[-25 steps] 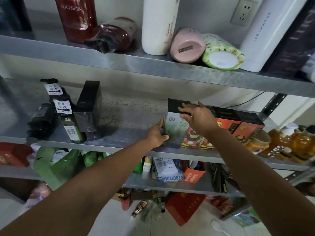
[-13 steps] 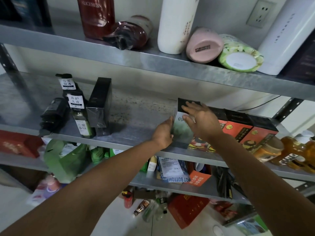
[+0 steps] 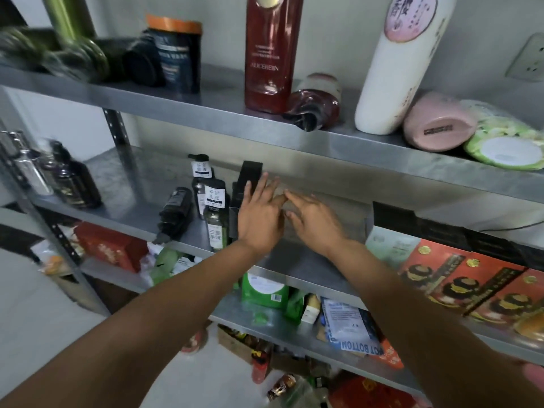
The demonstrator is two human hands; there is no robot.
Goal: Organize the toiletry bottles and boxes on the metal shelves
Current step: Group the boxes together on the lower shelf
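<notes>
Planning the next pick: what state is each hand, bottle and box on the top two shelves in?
left hand, open, empty
right hand, open, empty
orange-lidded jar, upright
tall red bottle, upright
small red bottle, lying down
white bottle, upright
pink bottle, lying down
black box, upright
black pump bottle, lying down
labelled green bottle, upright

Black box point(image 3: 251, 172) upright on middle shelf point(image 3: 132, 184); dark bottles point(image 3: 216, 228) beside it (one toppled)
</notes>
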